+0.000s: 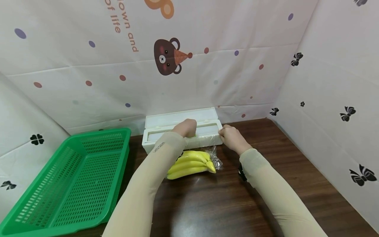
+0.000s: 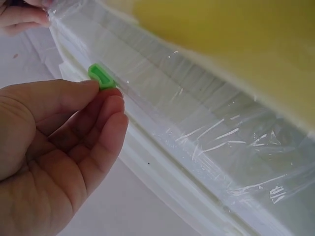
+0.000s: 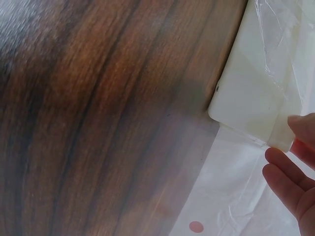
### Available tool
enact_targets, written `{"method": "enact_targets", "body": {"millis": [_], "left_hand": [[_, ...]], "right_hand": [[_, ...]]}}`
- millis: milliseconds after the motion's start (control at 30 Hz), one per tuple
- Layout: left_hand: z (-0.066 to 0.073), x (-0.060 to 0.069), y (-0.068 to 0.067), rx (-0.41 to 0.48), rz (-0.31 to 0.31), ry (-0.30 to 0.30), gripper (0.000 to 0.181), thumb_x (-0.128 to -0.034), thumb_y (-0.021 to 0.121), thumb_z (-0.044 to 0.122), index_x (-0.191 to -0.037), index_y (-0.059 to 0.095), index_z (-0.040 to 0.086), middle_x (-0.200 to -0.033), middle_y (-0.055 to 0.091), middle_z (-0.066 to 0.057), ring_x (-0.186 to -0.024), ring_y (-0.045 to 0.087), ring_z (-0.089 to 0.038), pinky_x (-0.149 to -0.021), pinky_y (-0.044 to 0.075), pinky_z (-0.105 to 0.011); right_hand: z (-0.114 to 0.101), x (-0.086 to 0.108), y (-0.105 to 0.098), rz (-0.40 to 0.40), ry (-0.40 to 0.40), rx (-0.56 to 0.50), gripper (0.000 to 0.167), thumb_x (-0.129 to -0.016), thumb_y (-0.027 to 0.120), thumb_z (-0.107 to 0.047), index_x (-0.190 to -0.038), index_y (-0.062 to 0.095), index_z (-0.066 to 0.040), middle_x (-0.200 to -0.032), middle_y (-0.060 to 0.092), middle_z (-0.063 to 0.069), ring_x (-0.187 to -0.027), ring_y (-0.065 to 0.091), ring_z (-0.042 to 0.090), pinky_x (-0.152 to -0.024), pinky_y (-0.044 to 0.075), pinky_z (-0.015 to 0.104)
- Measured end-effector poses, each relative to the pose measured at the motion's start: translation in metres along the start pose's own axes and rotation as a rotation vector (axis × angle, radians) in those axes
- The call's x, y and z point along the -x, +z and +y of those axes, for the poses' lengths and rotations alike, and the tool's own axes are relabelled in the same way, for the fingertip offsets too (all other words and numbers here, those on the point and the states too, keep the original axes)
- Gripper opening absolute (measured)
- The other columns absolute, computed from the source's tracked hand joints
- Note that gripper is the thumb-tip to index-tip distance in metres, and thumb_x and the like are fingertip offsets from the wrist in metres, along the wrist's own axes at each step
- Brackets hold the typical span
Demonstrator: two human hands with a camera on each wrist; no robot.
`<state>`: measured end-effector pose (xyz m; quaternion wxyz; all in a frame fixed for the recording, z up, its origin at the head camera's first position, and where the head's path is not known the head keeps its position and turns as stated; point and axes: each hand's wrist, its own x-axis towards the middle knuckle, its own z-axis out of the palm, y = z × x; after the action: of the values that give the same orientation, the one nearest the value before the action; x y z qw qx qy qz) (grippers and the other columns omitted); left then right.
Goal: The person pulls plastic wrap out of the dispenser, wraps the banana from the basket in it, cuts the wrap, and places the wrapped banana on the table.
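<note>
A long white cling film dispenser [image 1: 202, 142] stands against the back wall with its lid [image 1: 180, 119] raised. My left hand [image 1: 186, 127] is over its front edge. In the left wrist view, the thumb and fingers pinch a small green cutter slider [image 2: 102, 77] on the dispenser's edge. Clear cling film [image 2: 221, 142] hangs wrinkled down the front. At the dispenser's right end, my right hand [image 1: 233, 138] grips the corner between thumb and fingers. Just in front lies a bunch of yellow bananas [image 1: 190, 164], partly hidden by the left arm, with crumpled film [image 1: 215, 158] by its stem.
A green plastic basket [image 1: 125, 154] with slotted sides stands on the left. The dark wood table [image 1: 213, 204] runs up to walls covered in printed white sheeting [image 1: 237, 79] at the back and right.
</note>
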<state>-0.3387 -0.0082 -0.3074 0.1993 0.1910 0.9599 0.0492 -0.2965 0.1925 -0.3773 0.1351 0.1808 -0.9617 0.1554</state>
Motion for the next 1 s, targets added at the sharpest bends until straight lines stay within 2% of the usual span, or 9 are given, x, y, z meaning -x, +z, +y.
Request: {"method": "enact_targets", "body": {"millis": [133,367,667,1000], "left_hand": [[0.003,0.002,0.0,-0.016,-0.005,0.001,0.032,-0.0919,0.034,-0.005,-0.066,0.038,0.014,-0.067,0.03,-0.002,-0.057,0.02,-0.013,-0.053,0.032,-0.026],[0.01,0.008,0.0,-0.044,0.032,0.024,0.023,-0.0913,0.04,-0.003,-0.074,0.048,0.01,-0.083,0.05,-0.007,-0.067,0.039,-0.016,-0.068,0.042,-0.029],[0.015,0.0,0.0,-0.063,-0.015,0.033,0.03,-0.0962,0.037,0.002,-0.068,0.043,0.013,-0.066,0.029,-0.002,-0.055,0.021,-0.013,-0.055,0.032,-0.026],[0.019,-0.005,0.001,-0.079,-0.02,0.043,0.034,-0.0969,0.037,0.003,-0.064,0.04,0.014,-0.059,0.023,0.0,-0.051,0.015,-0.012,-0.052,0.029,-0.026]], "right_hand": [[0.001,0.0,0.001,0.003,0.003,-0.01,0.023,-0.089,0.058,-0.006,-0.108,0.07,0.001,-0.103,0.064,0.016,-0.093,0.064,0.031,-0.077,0.053,0.041],[0.001,0.0,0.002,-0.007,0.028,-0.032,0.025,-0.09,0.057,-0.006,-0.11,0.068,0.002,-0.106,0.063,0.016,-0.096,0.063,0.031,-0.079,0.053,0.04],[0.002,0.0,0.003,-0.024,0.05,-0.041,0.026,-0.092,0.054,-0.008,-0.112,0.067,0.002,-0.106,0.063,0.017,-0.095,0.063,0.031,-0.077,0.053,0.04],[0.001,0.0,0.001,-0.037,0.068,-0.056,0.026,-0.093,0.055,-0.009,-0.114,0.067,0.001,-0.11,0.062,0.016,-0.1,0.063,0.031,-0.081,0.053,0.041]]}}
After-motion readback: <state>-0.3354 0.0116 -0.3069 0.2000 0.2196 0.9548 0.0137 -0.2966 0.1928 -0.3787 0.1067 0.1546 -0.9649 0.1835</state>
